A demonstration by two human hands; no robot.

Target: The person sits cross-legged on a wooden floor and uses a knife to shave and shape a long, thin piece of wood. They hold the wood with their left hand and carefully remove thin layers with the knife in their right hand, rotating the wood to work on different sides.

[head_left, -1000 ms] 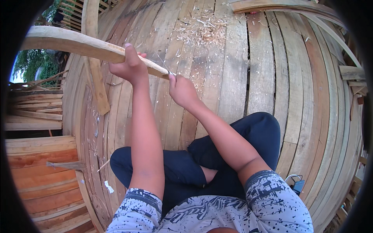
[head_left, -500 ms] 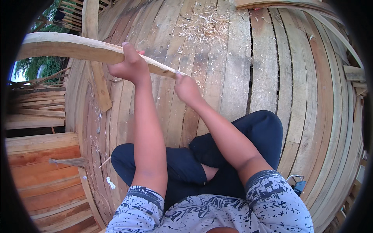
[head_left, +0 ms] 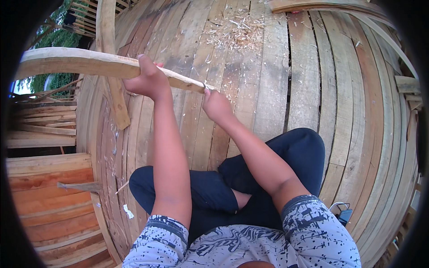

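Note:
A long curved piece of pale wood [head_left: 107, 67] runs from the far left to a thin tip in front of me. My left hand [head_left: 151, 81] is closed round its middle, the thumb lying along the upper edge. At the tapered end my right hand [head_left: 218, 106] makes a fist. A thin dark tool [head_left: 205, 84] sticks out above that fist and crosses the wood's tip. The rest of the tool is hidden by my fingers, so its kind is unclear.
Wood shavings [head_left: 237, 33] lie heaped on the plank floor [head_left: 272, 102] ahead. An upright post [head_left: 106, 27] stands behind the wood at left. Beside my right knee is a small dark device [head_left: 344, 216]. A bundle of thin bristles [head_left: 80, 186] lies at left.
The wood's left end has dropped, and my left hand has come down slightly with it. Near the tip, the dark tool shows more clearly now; my right hand has shifted only a little.

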